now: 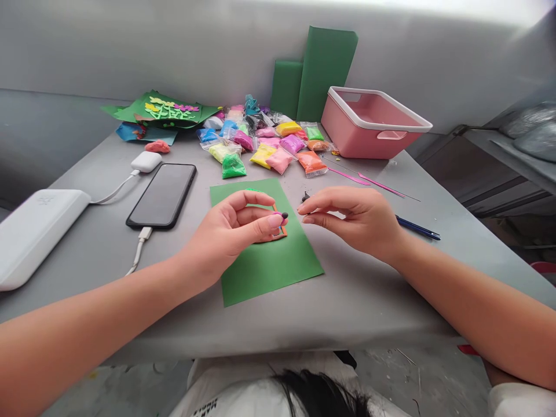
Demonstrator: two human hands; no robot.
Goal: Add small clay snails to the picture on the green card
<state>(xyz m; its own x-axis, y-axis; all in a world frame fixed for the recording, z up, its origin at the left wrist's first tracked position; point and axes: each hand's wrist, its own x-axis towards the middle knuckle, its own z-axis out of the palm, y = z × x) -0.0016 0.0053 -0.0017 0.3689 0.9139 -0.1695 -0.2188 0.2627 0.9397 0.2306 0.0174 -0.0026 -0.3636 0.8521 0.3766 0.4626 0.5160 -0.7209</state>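
Observation:
My left hand (243, 225) is closed in a pinch on a small clay piece (284, 215), magenta with a round black end. It hovers over a green sheet of paper (271, 272), where an orange clay outline (281, 231) shows partly behind my fingers. To the right, my right hand (351, 217) pinches a bit of black clay (305, 197) between thumb and fingers, just past the paper's right edge. The two hands are a short gap apart. My left fingers hide much of the clay work on the paper.
Several bags of coloured clay (280, 160) lie behind the paper, beside a pink basket (369, 136). Pink modelling tools (377, 184) and a dark blue pen (419, 227) are at right. A phone (163, 197), power bank (43, 231) and cables occupy the left; green papers (152, 119) lie behind.

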